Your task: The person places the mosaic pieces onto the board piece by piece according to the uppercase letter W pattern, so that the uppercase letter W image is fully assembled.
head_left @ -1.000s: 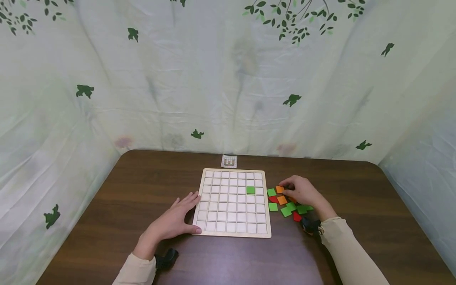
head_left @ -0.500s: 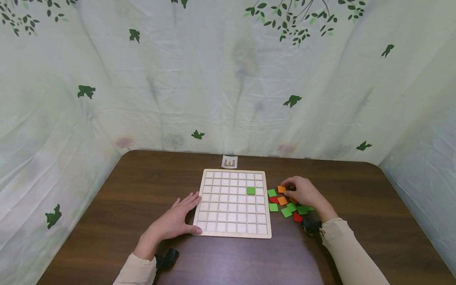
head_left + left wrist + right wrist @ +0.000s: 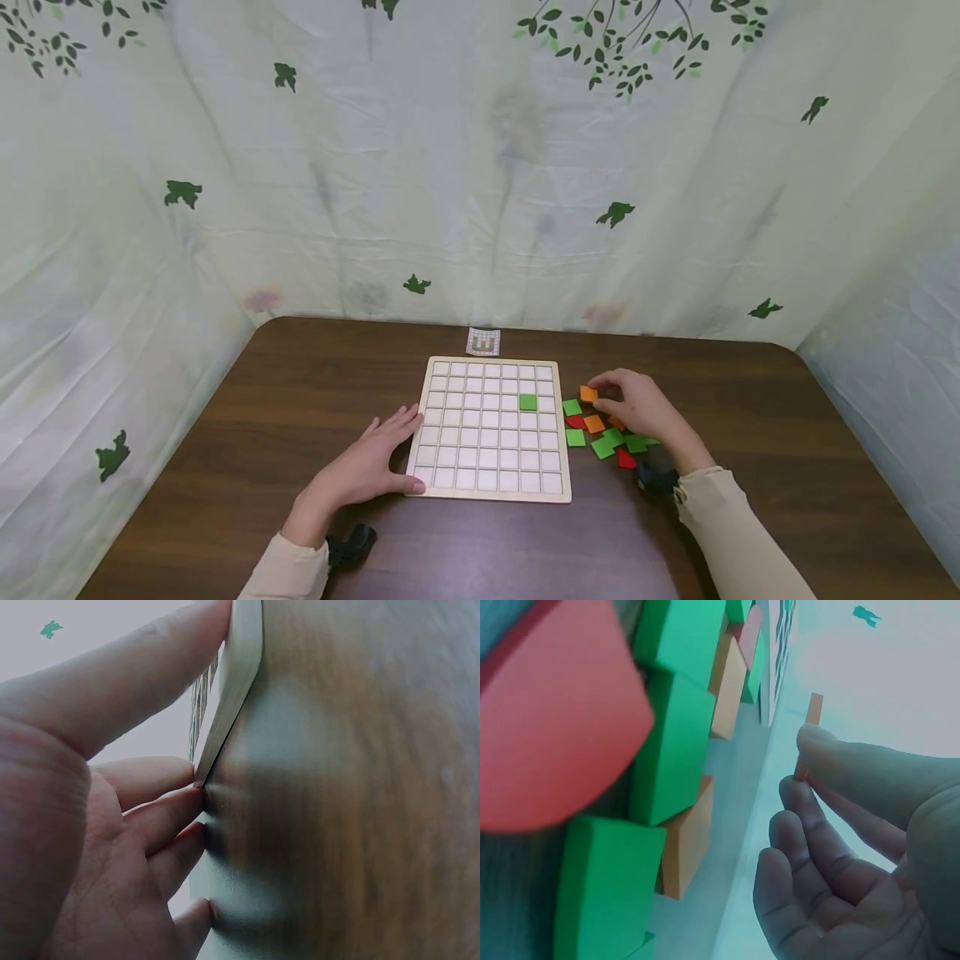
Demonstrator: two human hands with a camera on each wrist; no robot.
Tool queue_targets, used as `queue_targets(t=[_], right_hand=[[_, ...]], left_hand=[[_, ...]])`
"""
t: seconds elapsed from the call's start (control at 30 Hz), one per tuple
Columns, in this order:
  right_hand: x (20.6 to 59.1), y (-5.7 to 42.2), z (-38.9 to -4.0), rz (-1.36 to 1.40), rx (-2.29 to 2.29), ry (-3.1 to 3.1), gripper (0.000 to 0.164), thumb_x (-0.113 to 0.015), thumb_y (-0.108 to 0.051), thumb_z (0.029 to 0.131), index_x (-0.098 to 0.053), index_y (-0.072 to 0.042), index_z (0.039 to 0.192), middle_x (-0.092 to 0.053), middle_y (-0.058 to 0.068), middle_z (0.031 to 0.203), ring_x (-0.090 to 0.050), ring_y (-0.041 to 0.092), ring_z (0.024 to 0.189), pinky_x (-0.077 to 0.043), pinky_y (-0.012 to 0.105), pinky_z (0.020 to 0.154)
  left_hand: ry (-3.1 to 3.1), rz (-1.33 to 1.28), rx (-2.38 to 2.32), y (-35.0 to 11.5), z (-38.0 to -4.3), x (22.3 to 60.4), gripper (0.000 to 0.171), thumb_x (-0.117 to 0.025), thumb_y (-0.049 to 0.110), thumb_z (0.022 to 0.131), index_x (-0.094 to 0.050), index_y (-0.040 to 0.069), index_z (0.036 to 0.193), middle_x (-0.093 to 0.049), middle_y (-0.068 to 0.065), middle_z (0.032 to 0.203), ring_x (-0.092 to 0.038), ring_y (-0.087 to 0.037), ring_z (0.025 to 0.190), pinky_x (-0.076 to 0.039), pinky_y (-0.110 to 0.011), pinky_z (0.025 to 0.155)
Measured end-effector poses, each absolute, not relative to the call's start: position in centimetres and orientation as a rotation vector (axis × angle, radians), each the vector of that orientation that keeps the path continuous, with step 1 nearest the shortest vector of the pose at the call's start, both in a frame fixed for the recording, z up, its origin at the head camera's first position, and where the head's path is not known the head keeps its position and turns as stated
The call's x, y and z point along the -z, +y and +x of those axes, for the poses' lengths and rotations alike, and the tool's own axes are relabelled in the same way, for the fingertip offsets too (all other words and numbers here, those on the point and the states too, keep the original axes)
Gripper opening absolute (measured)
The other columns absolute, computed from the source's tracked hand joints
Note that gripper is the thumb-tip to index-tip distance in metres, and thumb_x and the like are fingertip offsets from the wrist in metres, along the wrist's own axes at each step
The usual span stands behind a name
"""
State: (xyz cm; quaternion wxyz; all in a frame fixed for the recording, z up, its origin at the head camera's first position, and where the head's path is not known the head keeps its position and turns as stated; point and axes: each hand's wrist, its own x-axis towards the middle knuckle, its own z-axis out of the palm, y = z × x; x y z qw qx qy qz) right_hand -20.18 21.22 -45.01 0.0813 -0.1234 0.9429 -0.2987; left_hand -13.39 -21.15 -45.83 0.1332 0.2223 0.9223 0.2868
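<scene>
Your left hand point(image 3: 367, 462) rests spread at the left edge of the board point(image 3: 489, 436), thumb on its near corner, while your right hand point(image 3: 637, 404) pinches an orange tile point(image 3: 588, 393) with thumb and finger, just right of the board. Going across, the board looks like wood, flat and stiff, and maybe light enough to slide if bumped, so a soft touch on its rim should steady it. One green tile point(image 3: 528, 402) sits in its squares, toward the right. Next comes your orange tile, which seems up off the table point(image 3: 337, 367). It looks light, thin and hard, not easy to break. Hold it by its sides and don't squeeze much, or it could pop out. Beside it lie the loose tiles point(image 3: 613, 436), green, red and orange, bunched up; their smooth faces may slip, so take them by the edges.
</scene>
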Motion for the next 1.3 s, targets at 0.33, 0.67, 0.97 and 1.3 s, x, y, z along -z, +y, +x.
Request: queue_targets(t=[0.33,0.67,0.97,1.3], right_hand=[[44.6,20.3,-19.6,-0.393,0.971,2.864,0.030,-0.073,-0.014,0.093,-0.070,-0.005,0.122,-0.065,0.013,0.118,-0.062,0.025,0.098,-0.057,0.039,0.079],[44.3,19.2,-19.0,-0.434,1.070,2.838,0.030,-0.073,-0.012,0.093,-0.071,-0.006,0.122,-0.065,0.010,0.116,-0.062,0.020,0.089,-0.057,0.032,0.071],[44.3,17.8,-18.9,-0.418,1.076,2.847,0.030,-0.075,-0.013,0.091,-0.072,-0.009,0.121,-0.066,0.006,0.112,-0.062,0.018,0.090,-0.057,0.032,0.074],[44.4,16.6,-18.6,-0.460,1.099,2.837,0.028,-0.076,-0.014,0.091,-0.074,-0.012,0.119,-0.066,0.004,0.111,-0.061,0.017,0.088,-0.055,0.033,0.076]], left_hand=[[2.671,0.632,-0.827,-21.1,-13.4,46.0,0.101,-0.084,0.042,0.079,-0.033,-0.001,0.155,-0.024,-0.017,0.164,-0.017,-0.036,0.152,-0.009,-0.063,0.120],[2.668,0.619,-0.828,-21.1,-13.4,45.9,0.100,-0.084,0.041,0.079,-0.034,-0.001,0.155,-0.024,-0.016,0.164,-0.017,-0.036,0.152,-0.009,-0.063,0.120],[2.671,0.624,-0.829,-21.1,-13.5,45.9,0.100,-0.084,0.041,0.079,-0.034,-0.001,0.155,-0.025,-0.016,0.164,-0.017,-0.037,0.152,-0.009,-0.063,0.120],[2.671,0.613,-0.821,-21.1,-13.5,46.0,0.100,-0.085,0.040,0.079,-0.034,-0.001,0.155,-0.024,-0.015,0.164,-0.017,-0.036,0.152,-0.009,-0.061,0.120]])
